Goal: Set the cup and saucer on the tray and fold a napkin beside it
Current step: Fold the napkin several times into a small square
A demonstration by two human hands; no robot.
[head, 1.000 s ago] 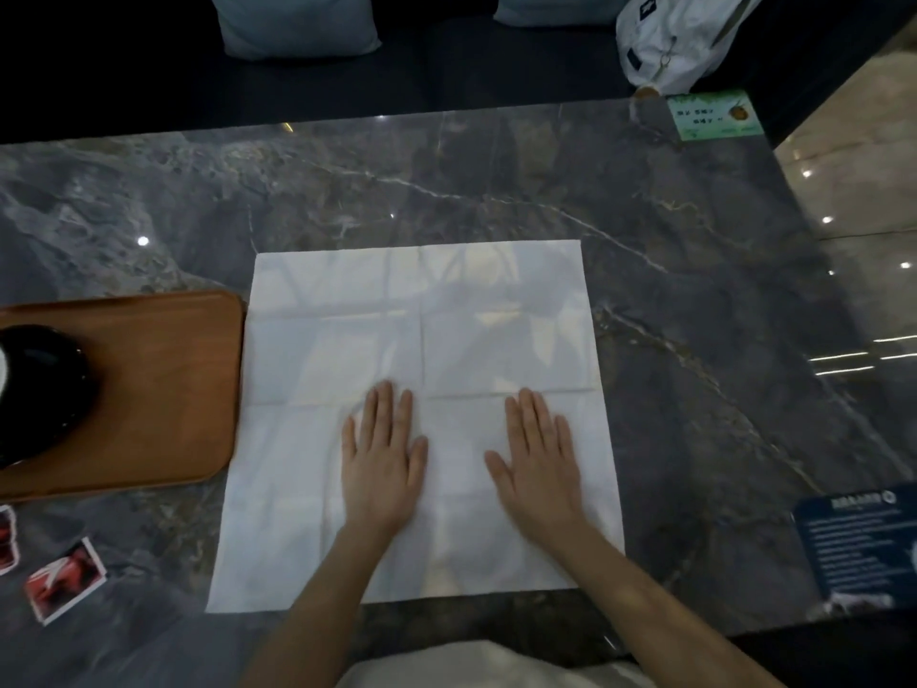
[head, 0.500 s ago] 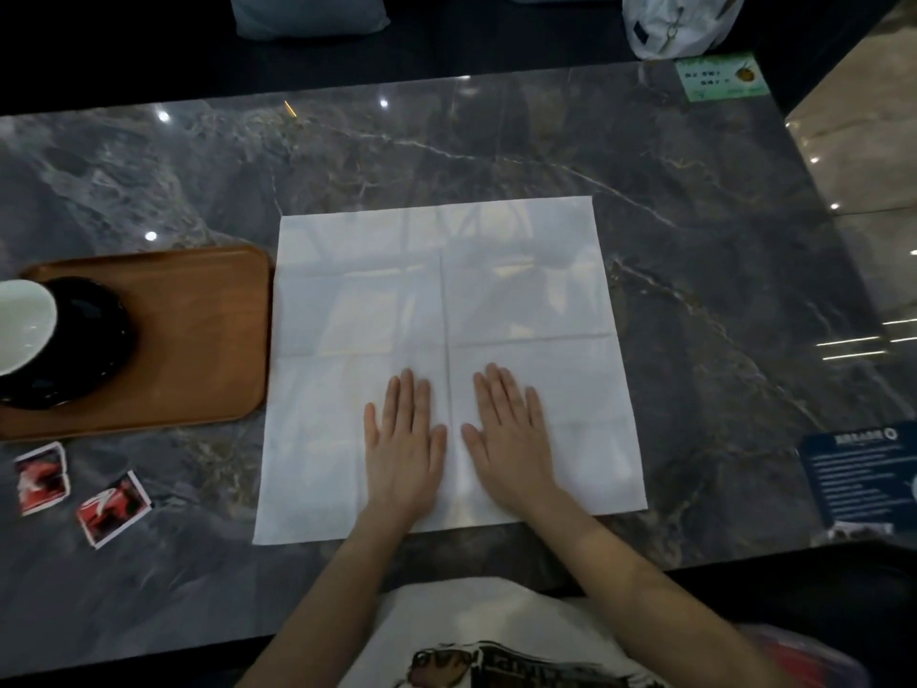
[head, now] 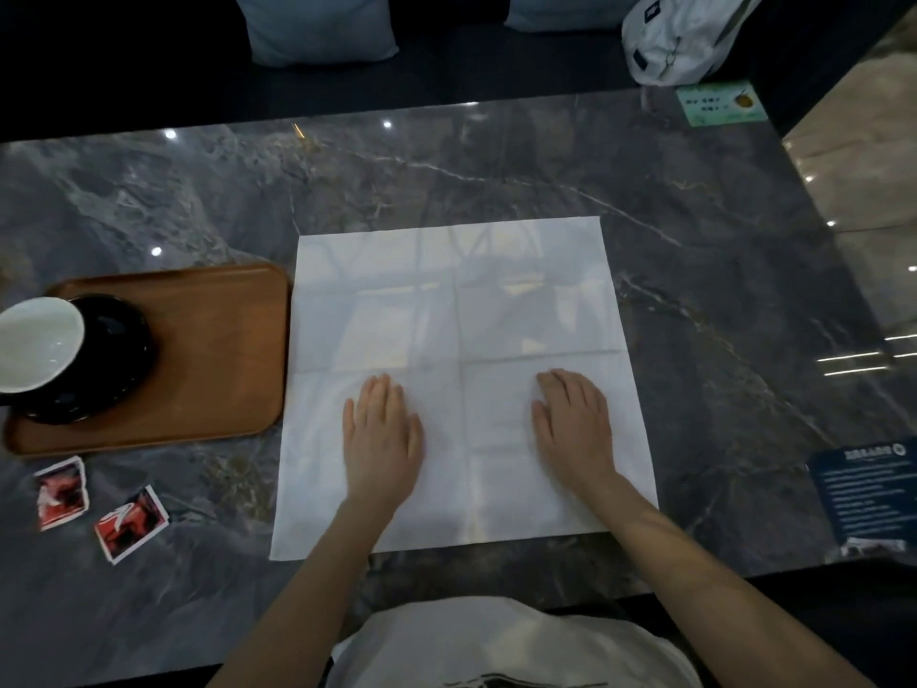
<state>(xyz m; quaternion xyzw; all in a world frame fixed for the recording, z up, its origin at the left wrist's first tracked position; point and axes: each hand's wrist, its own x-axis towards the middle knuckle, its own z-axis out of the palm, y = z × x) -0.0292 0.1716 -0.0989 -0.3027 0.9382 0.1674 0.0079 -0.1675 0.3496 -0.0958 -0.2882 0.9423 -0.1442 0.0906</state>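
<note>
Pressing flat, both open hands, left hand [head: 382,429] and right hand [head: 575,424], rest on the near half of the unfolded napkin [head: 461,310].

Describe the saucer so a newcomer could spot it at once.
Start at the grey marble table and find the brown wooden tray at its left side. The glossy black round saucer sits on the tray's left part, under a white-lined cup. It is the only black dish there.
</note>
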